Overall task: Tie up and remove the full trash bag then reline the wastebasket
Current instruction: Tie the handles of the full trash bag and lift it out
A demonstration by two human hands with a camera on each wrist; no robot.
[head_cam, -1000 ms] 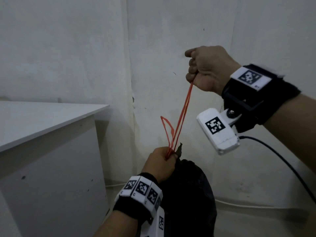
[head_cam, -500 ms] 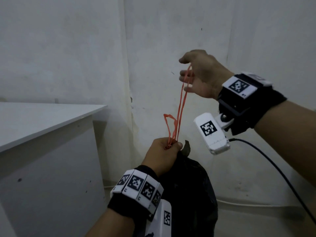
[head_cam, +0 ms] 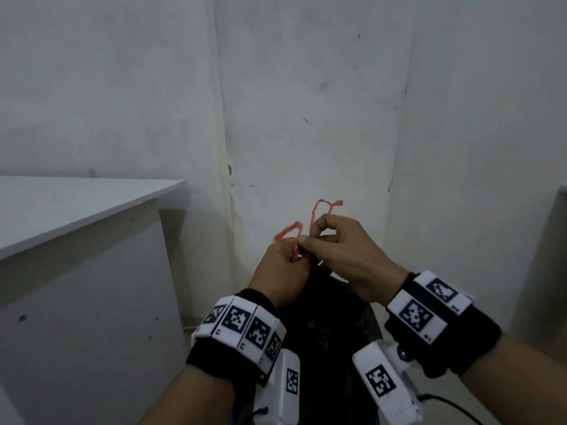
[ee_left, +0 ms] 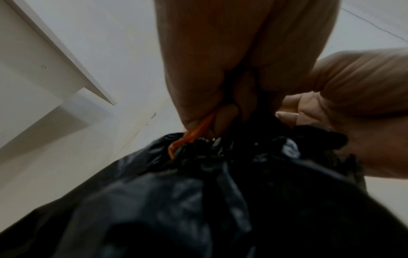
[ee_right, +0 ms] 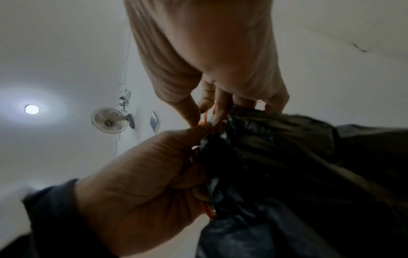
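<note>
The black trash bag (head_cam: 325,326) hangs below my two hands, its mouth gathered into a bunched neck (ee_left: 220,148) right under my fingers, with the body of the bag dropping straight down from there toward the floor. The orange drawstring (head_cam: 319,210) comes out of that neck and runs upward, so its long axis is roughly vertical, with two loose loops standing above my knuckles.

My left hand (head_cam: 282,268) is curled round the neck and pinches the orange drawstring against it; the left wrist view shows the string emerging between thumb and finger. My right hand (head_cam: 346,256) sits just beside it, touching, thumb and forefinger pinching the other loop of the string directly above the neck.

I judge I'm midway through tying: the loops lie above the grip, the bag below, and both hands are equally close to the knot point. I cannot see the wastebasket. A white desk (head_cam: 76,210) stands off to the left, against the white wall (head_cam: 306,87).
</note>
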